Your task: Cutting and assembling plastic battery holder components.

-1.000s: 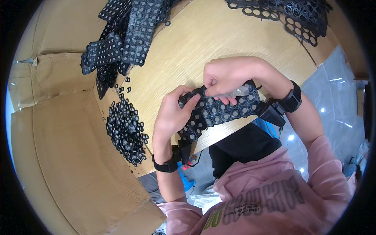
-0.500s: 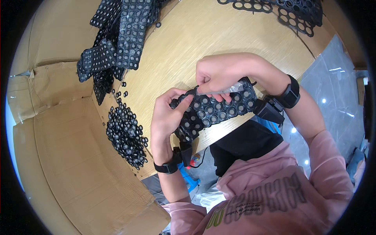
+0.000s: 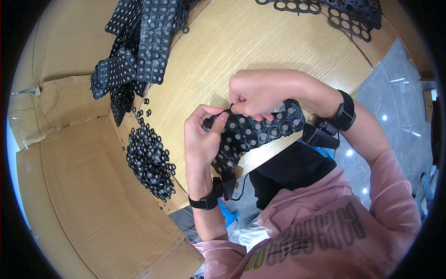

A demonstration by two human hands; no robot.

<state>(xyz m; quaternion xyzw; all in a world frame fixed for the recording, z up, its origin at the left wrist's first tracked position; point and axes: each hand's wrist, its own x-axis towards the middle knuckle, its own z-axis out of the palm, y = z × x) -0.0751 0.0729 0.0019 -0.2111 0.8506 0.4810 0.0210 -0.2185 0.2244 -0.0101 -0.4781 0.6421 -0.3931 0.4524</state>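
Observation:
A flexible black sheet [image 3: 264,132] of joined rings with grey round centres is held just above the table's near edge. My left hand [image 3: 202,135] is closed on its left end, thumb on top, where the sheet bends downward. Over the sheet's far edge, my right hand [image 3: 254,94] is closed in a pinch. A small black bit shows at its fingertips, but what the pinch holds is mostly hidden. A scrap of clear plastic [image 3: 279,108] shows under this hand, against the sheet.
Loose small black rings [image 3: 149,160] lie heaped at the table's left edge. Stacked black sheets [image 3: 155,42] with grey centres are at the far left. Emptied black lattice sheets [image 3: 349,23] lie far right. Cardboard walls [image 3: 100,181] stand along the left. Black devices are strapped to both wrists.
My right hand has shifted slightly left and nearer, covering more of the clear plastic. My left hand has moved slightly to the right, still gripping the sheet's end.

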